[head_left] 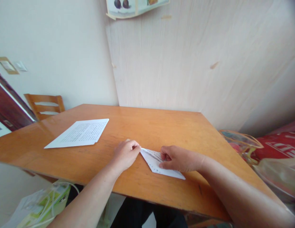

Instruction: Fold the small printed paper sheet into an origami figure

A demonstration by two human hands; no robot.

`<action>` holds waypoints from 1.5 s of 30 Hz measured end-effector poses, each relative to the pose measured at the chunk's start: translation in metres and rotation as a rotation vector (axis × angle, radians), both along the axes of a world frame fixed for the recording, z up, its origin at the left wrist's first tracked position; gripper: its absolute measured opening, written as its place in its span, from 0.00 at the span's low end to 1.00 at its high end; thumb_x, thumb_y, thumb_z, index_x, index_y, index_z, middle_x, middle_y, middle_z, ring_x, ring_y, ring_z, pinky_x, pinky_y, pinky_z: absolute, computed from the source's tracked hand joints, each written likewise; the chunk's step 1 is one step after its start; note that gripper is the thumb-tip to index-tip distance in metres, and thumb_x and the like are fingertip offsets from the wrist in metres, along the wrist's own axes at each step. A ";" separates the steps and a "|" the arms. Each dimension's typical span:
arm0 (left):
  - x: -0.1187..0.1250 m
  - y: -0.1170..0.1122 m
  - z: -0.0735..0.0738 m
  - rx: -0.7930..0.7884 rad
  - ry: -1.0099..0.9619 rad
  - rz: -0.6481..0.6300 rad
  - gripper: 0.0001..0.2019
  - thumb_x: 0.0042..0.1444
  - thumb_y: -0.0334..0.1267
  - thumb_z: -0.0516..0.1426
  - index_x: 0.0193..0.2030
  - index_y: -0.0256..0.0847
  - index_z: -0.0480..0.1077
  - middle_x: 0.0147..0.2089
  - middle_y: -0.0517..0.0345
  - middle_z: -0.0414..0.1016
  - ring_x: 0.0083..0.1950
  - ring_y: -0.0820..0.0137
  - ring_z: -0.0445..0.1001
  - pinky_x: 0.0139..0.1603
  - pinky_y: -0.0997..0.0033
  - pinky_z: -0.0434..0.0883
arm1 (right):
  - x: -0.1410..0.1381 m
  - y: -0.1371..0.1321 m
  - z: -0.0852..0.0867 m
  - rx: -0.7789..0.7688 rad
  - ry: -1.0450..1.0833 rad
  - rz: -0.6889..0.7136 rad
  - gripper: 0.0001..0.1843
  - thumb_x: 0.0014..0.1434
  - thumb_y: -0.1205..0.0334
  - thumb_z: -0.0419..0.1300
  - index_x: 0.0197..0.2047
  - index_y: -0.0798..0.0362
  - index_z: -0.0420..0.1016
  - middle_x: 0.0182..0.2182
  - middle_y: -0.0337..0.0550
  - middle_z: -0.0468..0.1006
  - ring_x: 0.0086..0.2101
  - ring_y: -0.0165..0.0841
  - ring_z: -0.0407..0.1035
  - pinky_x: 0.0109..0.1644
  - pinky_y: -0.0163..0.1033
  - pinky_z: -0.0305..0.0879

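Note:
A folded sheet of printed paper [159,167] lies on the wooden table in front of me, with slanted folded edges and a pointed left corner. My left hand [127,154] pinches that left corner between thumb and fingers. Over the right part of the paper, my right hand [177,158] has its fingers curled and its thumb pressed on the sheet. Whether the right fingers grip an edge or only press down is hard to see, as the hand covers that part.
Printed sheets [81,133] lie at the left of the wooden table [147,123]. A wooden chair [46,104] stands beyond its left end. Bags [278,145] are heaped past the right edge. A green and white bag [46,202] is below the front left edge.

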State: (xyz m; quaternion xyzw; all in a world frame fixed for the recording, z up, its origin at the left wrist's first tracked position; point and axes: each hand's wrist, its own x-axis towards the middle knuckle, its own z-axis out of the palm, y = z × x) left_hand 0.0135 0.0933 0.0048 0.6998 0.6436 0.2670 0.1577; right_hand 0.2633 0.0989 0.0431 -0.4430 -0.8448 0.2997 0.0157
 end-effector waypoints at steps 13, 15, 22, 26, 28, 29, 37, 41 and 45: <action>0.010 -0.009 0.007 0.131 0.300 0.052 0.06 0.60 0.36 0.56 0.36 0.44 0.75 0.41 0.54 0.77 0.46 0.59 0.73 0.46 0.59 0.66 | -0.004 -0.005 0.001 0.035 -0.054 -0.035 0.08 0.56 0.58 0.63 0.39 0.51 0.75 0.34 0.41 0.80 0.31 0.33 0.70 0.30 0.36 0.58; 0.014 -0.014 0.008 0.214 0.326 0.045 0.06 0.61 0.36 0.56 0.40 0.44 0.75 0.43 0.53 0.77 0.49 0.56 0.72 0.48 0.55 0.66 | -0.004 -0.005 0.000 0.040 -0.050 -0.029 0.08 0.56 0.58 0.63 0.39 0.51 0.75 0.34 0.41 0.80 0.31 0.33 0.70 0.30 0.36 0.58; 0.041 -0.049 0.006 0.421 0.314 -0.323 0.14 0.67 0.32 0.50 0.55 0.39 0.72 0.58 0.49 0.75 0.63 0.59 0.68 0.65 0.53 0.63 | -0.003 -0.003 -0.006 0.107 -0.045 0.014 0.08 0.57 0.58 0.62 0.38 0.52 0.76 0.32 0.42 0.80 0.29 0.32 0.69 0.30 0.35 0.56; 0.054 -0.068 0.000 0.375 0.358 -0.443 0.19 0.71 0.38 0.47 0.65 0.37 0.65 0.68 0.48 0.68 0.71 0.60 0.61 0.73 0.51 0.55 | -0.003 -0.002 -0.012 0.154 -0.020 0.058 0.06 0.59 0.61 0.59 0.34 0.53 0.76 0.31 0.43 0.80 0.28 0.31 0.69 0.31 0.34 0.57; 0.056 -0.073 -0.002 0.313 0.376 -0.494 0.24 0.72 0.45 0.47 0.70 0.37 0.59 0.71 0.47 0.62 0.73 0.60 0.57 0.74 0.52 0.54 | -0.004 -0.002 -0.011 0.195 -0.052 0.049 0.06 0.59 0.62 0.58 0.34 0.54 0.76 0.30 0.44 0.80 0.28 0.31 0.69 0.30 0.34 0.56; 0.056 -0.075 -0.003 0.286 0.385 -0.507 0.27 0.72 0.49 0.46 0.72 0.38 0.56 0.73 0.47 0.59 0.74 0.60 0.55 0.74 0.52 0.53 | -0.005 -0.003 -0.010 0.212 -0.063 0.051 0.07 0.59 0.62 0.58 0.34 0.54 0.77 0.29 0.44 0.80 0.27 0.31 0.68 0.30 0.34 0.56; 0.050 -0.077 0.001 0.071 0.385 -0.509 0.39 0.68 0.62 0.42 0.75 0.35 0.50 0.76 0.43 0.48 0.77 0.54 0.45 0.75 0.50 0.51 | -0.006 -0.007 0.000 0.174 -0.075 0.051 0.09 0.60 0.61 0.57 0.32 0.54 0.75 0.27 0.43 0.79 0.25 0.31 0.67 0.28 0.35 0.55; 0.047 -0.076 0.004 -0.004 0.365 -0.524 0.41 0.66 0.65 0.42 0.76 0.36 0.48 0.77 0.43 0.45 0.77 0.53 0.43 0.74 0.49 0.52 | -0.005 -0.006 -0.001 0.121 -0.059 0.040 0.08 0.61 0.59 0.58 0.34 0.53 0.76 0.28 0.43 0.79 0.26 0.31 0.67 0.28 0.35 0.55; 0.043 -0.075 0.004 -0.021 0.367 -0.544 0.41 0.66 0.65 0.43 0.76 0.39 0.45 0.78 0.46 0.42 0.78 0.55 0.42 0.74 0.52 0.51 | -0.006 -0.007 0.000 0.127 -0.053 0.038 0.07 0.60 0.60 0.59 0.34 0.53 0.75 0.28 0.43 0.79 0.26 0.32 0.67 0.29 0.35 0.55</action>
